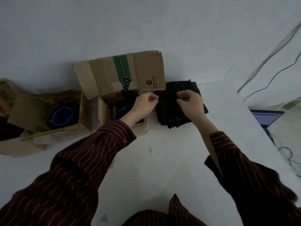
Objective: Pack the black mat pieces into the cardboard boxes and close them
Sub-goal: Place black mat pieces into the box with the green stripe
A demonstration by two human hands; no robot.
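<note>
A stack of black bumpy mat pieces [169,110] lies on the white table, right of an open cardboard box [104,110]. That box has a tall raised flap with a green stripe [122,70] and holds a blue cup [119,113] and something dark. My left hand [145,103] pinches the left edge of the top mat piece with curled fingers. Over the stack's right part, my right hand [190,101] pinches the same piece. A second open box [32,115] stands at the far left, holding another blue cup [62,115].
The white table [162,160] ends at a slanted edge on the right. Beyond that edge sit a laptop [265,118] and black cables [283,152]. A pale wall rises behind the boxes. My striped sleeves cover the table's near part.
</note>
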